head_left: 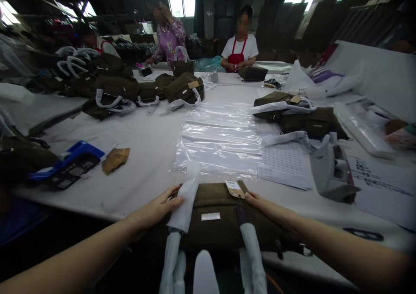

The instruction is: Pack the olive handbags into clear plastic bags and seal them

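Note:
A dark olive handbag [209,233] lies at the table's near edge, right in front of me. White wrapping covers its handles [249,237], which hang toward me. My left hand [166,205] grips the bag's upper left, its thumb against a loose white foam sleeve [186,203]. At the upper right, my right hand [256,200] holds the bag beside a brown and white tag [235,189]; its fingers are partly hidden. Just beyond the bag, a clear plastic bag [221,140] is spread flat on the table.
More olive handbags stand at the back left [185,88] and right [302,114]. On the left are a blue-and-black case [69,164] and a brown paper scrap [116,160]. A tape dispenser [334,172], printed sheets [286,164] and black scissors [364,234] lie right. Two people work across the table.

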Demonstrator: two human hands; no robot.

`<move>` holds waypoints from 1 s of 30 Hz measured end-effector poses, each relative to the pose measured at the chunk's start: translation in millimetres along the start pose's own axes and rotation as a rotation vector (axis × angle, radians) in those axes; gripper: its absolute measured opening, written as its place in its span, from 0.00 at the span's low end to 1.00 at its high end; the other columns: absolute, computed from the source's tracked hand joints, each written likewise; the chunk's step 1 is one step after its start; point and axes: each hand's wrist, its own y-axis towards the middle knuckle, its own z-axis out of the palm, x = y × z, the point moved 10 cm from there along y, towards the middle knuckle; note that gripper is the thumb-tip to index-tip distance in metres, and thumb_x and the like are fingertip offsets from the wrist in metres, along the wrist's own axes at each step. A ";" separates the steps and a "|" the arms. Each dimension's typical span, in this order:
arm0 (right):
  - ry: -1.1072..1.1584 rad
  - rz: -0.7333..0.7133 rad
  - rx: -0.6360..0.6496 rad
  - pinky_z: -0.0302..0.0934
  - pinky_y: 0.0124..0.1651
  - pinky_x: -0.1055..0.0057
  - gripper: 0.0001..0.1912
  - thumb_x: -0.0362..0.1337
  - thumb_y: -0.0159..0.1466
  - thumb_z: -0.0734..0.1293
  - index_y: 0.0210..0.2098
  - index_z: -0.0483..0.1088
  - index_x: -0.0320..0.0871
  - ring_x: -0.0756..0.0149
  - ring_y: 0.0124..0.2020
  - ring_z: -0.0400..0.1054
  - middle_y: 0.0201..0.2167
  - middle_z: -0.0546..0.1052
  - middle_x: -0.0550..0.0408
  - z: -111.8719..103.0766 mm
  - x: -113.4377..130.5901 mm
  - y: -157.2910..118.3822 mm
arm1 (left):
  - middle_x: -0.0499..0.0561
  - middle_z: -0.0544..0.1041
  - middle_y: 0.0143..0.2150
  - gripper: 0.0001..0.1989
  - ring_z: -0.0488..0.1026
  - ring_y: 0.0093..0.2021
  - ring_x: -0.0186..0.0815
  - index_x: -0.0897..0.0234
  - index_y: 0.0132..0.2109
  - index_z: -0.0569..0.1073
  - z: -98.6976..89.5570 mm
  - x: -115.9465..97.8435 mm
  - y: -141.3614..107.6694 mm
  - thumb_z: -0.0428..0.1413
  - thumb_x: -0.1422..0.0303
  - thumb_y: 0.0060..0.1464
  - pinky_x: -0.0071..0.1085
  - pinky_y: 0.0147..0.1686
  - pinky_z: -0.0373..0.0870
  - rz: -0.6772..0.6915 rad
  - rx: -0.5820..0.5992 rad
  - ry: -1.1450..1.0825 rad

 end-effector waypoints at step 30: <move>-1.524 -1.370 -0.061 0.58 0.27 0.67 0.10 0.26 0.57 0.59 0.27 0.70 0.43 0.61 0.29 0.63 0.19 0.69 0.53 125.6 -47.4 -8.7 | 0.60 0.53 0.63 0.27 0.52 0.63 0.48 0.60 0.58 0.57 40.5 -3.5 10.2 0.54 0.62 0.53 0.49 0.59 0.56 0.506 -0.374 0.202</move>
